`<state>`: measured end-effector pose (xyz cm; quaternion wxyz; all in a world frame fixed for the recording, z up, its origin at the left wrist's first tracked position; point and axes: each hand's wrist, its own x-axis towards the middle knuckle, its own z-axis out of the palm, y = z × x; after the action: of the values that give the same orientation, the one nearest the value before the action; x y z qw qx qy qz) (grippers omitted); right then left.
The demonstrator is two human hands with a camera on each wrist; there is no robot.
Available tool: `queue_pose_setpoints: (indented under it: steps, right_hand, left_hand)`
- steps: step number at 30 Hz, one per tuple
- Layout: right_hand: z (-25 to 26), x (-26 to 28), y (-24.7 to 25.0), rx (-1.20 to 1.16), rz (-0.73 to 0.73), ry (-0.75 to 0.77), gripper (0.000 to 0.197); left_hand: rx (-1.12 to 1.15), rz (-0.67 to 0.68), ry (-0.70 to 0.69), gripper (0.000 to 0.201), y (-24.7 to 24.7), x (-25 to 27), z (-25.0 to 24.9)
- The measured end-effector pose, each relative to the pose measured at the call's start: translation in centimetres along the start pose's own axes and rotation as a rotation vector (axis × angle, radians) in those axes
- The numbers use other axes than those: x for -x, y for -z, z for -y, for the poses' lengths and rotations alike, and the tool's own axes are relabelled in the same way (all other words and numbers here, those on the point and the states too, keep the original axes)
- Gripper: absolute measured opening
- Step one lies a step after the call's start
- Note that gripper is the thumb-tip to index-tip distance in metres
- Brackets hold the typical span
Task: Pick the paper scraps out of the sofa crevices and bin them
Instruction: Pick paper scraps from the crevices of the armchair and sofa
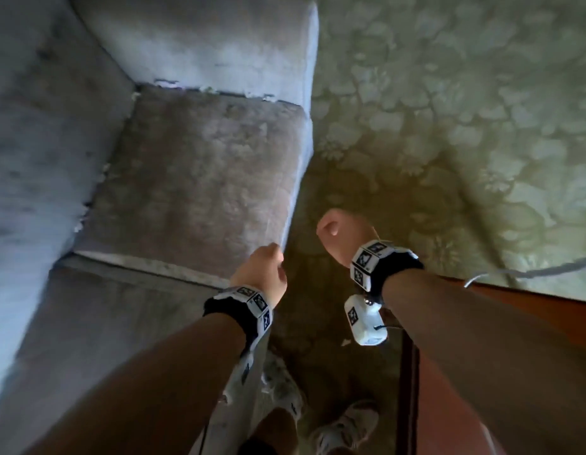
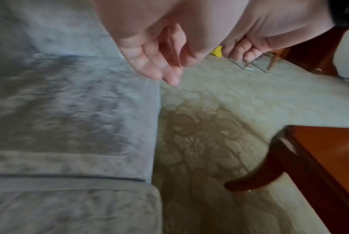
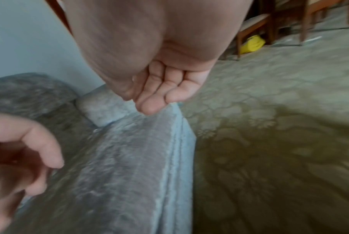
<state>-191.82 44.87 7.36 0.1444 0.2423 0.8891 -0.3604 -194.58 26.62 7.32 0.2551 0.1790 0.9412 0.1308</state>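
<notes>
Sofa (image 1: 200, 165) lies left, carpet (image 1: 449, 110) right, scraps (image 1: 168, 83) in its crevices.

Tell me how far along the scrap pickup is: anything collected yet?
Nothing looks binned: no bin is in view. The left hand and right hand hang loosely curled and empty near the seat cushion's front edge. White paper scraps still sit in the back crevice, and more line the left-side crevice. Another scrap lies on the carpet.

Grey mottled sofa (image 1: 200, 178); white scraps (image 1: 168, 83) in its crevices; pale green floral carpet (image 1: 449, 110); reddish-brown table (image 2: 329, 150); black-and-white patterned wristbands (image 1: 252, 303).
</notes>
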Motion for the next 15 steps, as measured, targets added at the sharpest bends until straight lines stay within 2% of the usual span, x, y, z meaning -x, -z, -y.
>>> queue_pose_setpoints:
  steps: [5, 8, 11, 15]
  right_hand:
    - [11.3, -4.6, -3.7, 0.127, 0.129, 0.17, 0.005]
    - [16.1, -6.9, -6.3, 0.139, 0.171, 0.241, 0.005]
    - [20.0, -8.7, -9.2, 0.196, 0.227, 0.363, 0.01]
    - [23.1, -11.1, -11.8, 0.226, 0.289, 0.453, 0.013]
  left_hand:
    - [0.09, 0.012, 0.272, 0.021, 6.2, 0.1, 10.9]
    - [0.14, -0.041, 0.381, 0.024, 8.8, 0.1, 16.1]
    - [0.192, -0.082, 0.489, 0.026, 10.3, 0.5, 19.6]
    - [0.231, -0.117, 0.595, 0.025, 11.0, 0.2, 22.3]
